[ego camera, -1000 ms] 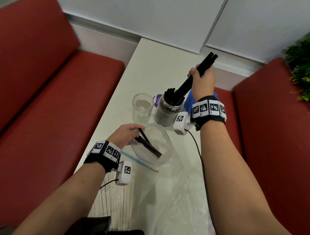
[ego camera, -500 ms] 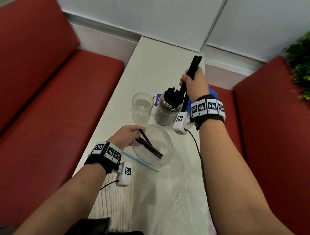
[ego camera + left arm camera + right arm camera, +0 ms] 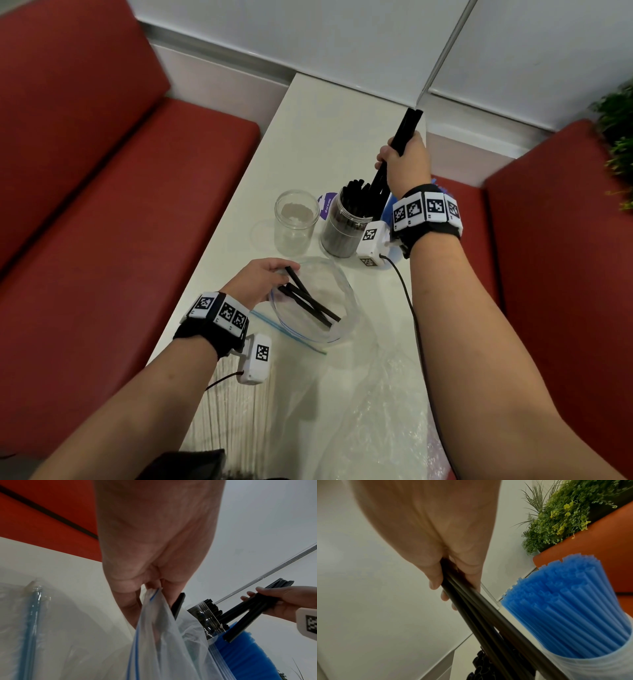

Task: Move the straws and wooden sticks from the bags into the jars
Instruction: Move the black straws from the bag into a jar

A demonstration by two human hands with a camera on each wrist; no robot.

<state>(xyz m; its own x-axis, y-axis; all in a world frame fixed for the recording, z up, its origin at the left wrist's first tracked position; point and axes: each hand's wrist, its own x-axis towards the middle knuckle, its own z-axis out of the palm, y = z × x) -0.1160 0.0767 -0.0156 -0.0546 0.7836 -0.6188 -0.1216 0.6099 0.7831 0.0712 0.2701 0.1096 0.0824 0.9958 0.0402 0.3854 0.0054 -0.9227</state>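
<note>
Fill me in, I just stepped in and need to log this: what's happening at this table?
A person is moving black straws from a zip bag into jars. The right hand grips a bundle of black straws and lowers its ends into the jar of black straws. The left hand pinches the rim of the zip bag, where a few black straws remain. An empty jar stands beside it, and blue straws fill another container.

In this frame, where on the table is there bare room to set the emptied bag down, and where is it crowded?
Free: the far stretch of the table, between the jars and the wall, and a narrow strip along the left edge beside the empty jar. Crowded: the near half, under the zip bag, crumpled plastic and wooden sticks; also around the black-straw jar and right hand.
</note>
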